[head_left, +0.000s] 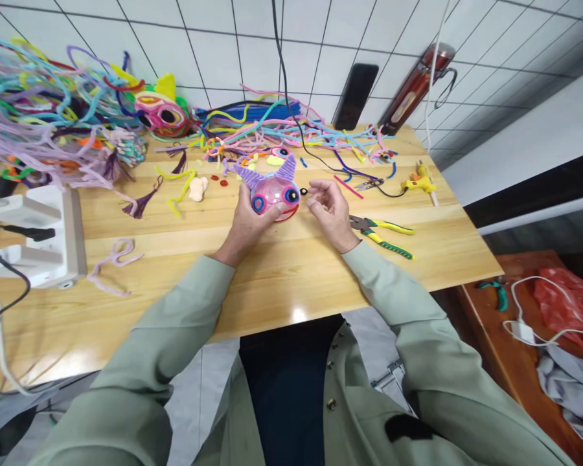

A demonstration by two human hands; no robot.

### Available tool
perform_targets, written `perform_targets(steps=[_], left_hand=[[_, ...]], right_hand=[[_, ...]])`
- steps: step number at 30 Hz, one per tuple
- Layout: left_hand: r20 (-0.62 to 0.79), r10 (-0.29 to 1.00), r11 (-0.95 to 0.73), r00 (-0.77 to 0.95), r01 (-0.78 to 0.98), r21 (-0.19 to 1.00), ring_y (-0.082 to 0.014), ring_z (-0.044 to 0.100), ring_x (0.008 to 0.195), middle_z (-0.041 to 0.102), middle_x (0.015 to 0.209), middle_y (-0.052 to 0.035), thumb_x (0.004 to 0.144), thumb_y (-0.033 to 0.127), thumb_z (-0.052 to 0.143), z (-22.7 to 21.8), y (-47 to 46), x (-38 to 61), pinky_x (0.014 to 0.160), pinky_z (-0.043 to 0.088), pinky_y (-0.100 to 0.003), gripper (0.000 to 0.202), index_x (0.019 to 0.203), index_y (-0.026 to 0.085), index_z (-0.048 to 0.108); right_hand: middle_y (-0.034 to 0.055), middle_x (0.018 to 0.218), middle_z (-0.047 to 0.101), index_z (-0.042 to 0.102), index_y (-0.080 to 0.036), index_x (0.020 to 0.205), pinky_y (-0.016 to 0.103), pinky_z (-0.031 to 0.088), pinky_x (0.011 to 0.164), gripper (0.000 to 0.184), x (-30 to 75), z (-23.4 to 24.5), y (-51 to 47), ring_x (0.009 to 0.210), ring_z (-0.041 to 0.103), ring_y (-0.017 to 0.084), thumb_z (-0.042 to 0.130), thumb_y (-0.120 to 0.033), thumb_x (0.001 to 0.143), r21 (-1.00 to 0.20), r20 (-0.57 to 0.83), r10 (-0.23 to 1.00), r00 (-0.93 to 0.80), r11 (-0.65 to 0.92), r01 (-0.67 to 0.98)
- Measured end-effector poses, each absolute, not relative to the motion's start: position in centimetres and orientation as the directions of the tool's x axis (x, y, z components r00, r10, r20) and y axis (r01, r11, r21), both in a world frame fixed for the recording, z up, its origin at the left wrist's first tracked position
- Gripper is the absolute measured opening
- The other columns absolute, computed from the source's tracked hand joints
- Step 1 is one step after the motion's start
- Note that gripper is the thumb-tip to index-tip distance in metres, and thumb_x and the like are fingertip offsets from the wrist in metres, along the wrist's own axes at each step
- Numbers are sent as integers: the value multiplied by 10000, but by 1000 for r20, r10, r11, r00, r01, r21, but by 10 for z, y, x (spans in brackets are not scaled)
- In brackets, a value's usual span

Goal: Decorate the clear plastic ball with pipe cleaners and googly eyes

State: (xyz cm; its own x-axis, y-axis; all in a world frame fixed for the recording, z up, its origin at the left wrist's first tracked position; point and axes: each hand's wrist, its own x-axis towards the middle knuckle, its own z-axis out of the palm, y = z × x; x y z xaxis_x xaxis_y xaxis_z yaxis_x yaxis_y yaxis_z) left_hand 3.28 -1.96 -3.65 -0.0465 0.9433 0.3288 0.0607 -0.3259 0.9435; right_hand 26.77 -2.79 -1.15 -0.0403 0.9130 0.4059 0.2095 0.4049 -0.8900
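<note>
My left hand [249,223] is wrapped round a pink ball-shaped figure [273,191] with purple pipe-cleaner ears, two ringed eyes and a red mouth, held just above the wooden table [282,278]. My right hand [330,210] is just to its right, fingers curled in a pinch near a small black piece [304,191]. I cannot make out whether the fingertips hold anything.
Green-handled pliers [383,234] lie right of my right hand. A yellow glue gun [420,184] and small scissors [369,184] sit further back. Heaps of coloured pipe cleaners [53,123] cover the back and left, beside another finished figure [162,113]. A white power strip [34,233] is at the left edge.
</note>
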Motion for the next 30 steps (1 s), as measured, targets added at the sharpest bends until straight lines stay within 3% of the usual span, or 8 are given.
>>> perform_targets(steps=[9,16,19,24,30], left_hand=[[333,943,-330,-3,129,935,-351,742,1257,700,1324,-93,721,780,1044,-42,-15,28,1241,588,-595,933,1339,248,591],[359,933,-355,-37,88,931,-385,721,1365,725,1363,-113,693,772,1064,-52,-6,28,1287,556,-578,1006,1401,225,604],[357,933,-351,-36,117,929,-403,715,1387,719,1371,-119,650,842,1049,-49,-7,27,1278,570,-589,1040,1364,226,610],[357,933,-359,31,110,927,-397,726,1384,735,1356,-111,705,869,1007,-43,-10,23,1233,610,-575,969,1331,244,613],[355,928,-361,113,39,932,-375,739,1404,747,1407,-94,659,731,1109,-43,-15,21,1181,653,-521,1008,1372,270,565]], right_hand=[[69,1165,774,691,-253,1318,385,631,944,647,267,-19,-16,978,701,204,714,-819,1008,-868,437,898,-54,437,234],[68,1175,776,689,-250,1306,356,615,865,563,260,-23,-20,962,711,199,717,-743,1036,-835,474,870,-134,492,245],[78,1178,781,713,-245,1303,373,621,875,500,256,-21,-21,996,732,222,753,-662,1030,-804,520,842,-145,539,251],[69,1139,763,748,-249,1322,407,640,921,457,253,-19,-19,961,714,227,755,-604,1036,-769,555,819,-147,572,286],[65,1139,746,755,-247,1324,395,647,903,448,257,-23,-18,937,704,217,744,-609,1060,-747,561,813,-154,578,329]])
